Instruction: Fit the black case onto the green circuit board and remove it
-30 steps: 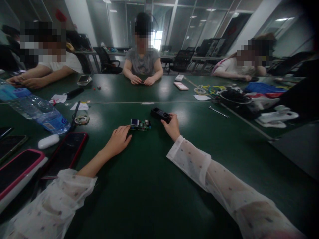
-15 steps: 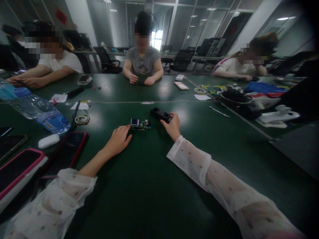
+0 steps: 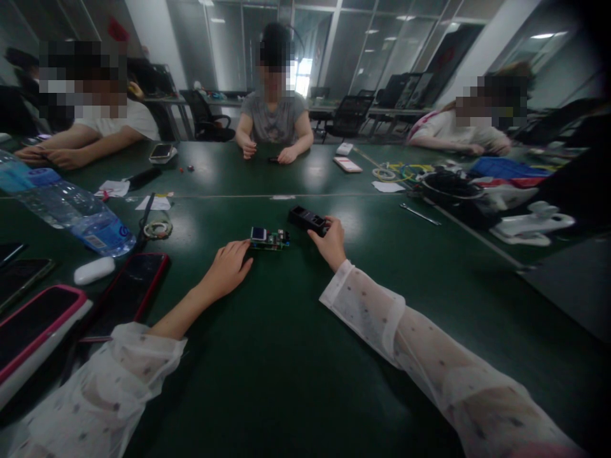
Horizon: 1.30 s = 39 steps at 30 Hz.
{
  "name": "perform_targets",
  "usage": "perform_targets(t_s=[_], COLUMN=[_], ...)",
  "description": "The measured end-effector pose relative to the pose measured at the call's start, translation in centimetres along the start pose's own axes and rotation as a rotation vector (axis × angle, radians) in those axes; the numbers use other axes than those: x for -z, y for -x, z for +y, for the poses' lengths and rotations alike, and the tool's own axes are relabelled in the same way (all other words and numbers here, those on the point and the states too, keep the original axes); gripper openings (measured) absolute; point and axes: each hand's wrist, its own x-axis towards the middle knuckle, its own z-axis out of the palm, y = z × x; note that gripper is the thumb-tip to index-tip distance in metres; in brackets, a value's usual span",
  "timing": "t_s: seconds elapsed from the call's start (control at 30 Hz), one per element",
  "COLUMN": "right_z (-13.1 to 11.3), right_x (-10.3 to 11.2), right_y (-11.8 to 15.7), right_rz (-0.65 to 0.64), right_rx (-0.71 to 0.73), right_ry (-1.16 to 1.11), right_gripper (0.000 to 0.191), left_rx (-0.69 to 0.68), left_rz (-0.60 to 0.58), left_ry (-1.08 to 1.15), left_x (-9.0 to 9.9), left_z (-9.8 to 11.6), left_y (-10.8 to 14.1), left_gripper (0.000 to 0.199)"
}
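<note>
A green circuit board [image 3: 271, 240] with a small screen lies flat on the dark green table [image 3: 286, 356]. At its left end rests my left hand [image 3: 230, 267], palm down with fingers stretched out; the fingertips touch or almost touch the board's edge. Just behind and to the right of the board is a black plastic case [image 3: 305, 218] with cut-outs in its top face. My right hand [image 3: 331, 240] has the right end of this case between thumb and fingers. Its fingertips are partly hidden behind the case.
On the left lie a water bottle [image 3: 81, 213], a white earbud case [image 3: 94, 271] and red-edged phones [image 3: 128, 286]. A wrench [image 3: 420, 214], coiled cables [image 3: 396, 172] and a white plastic part [image 3: 532, 222] are on the right. Several people sit across the table.
Both my hands, the board and the black case stay where they were. Across the table, the person at the right has shifted an arm, and the other people's heads have moved slightly.
</note>
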Motion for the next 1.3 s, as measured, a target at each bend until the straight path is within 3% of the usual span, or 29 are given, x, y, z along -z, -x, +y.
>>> perform_targets(t_s=[0.67,1.3], right_z=[0.91,0.32], right_x=[-0.43,-0.12], right_y=[-0.39,-0.26], right_rz=[-0.034,-0.022], right_rx=[0.025,0.062], right_ry=[-0.144,-0.106], right_gripper=[0.053,0.052], left_rx=[0.002,-0.002], left_rz=[-0.001,0.014], left_ry=[0.008,0.022], left_x=[0.01,0.32], left_z=[0.00,0.28], left_y=[0.02,0.08], left_gripper=[0.048,0.045])
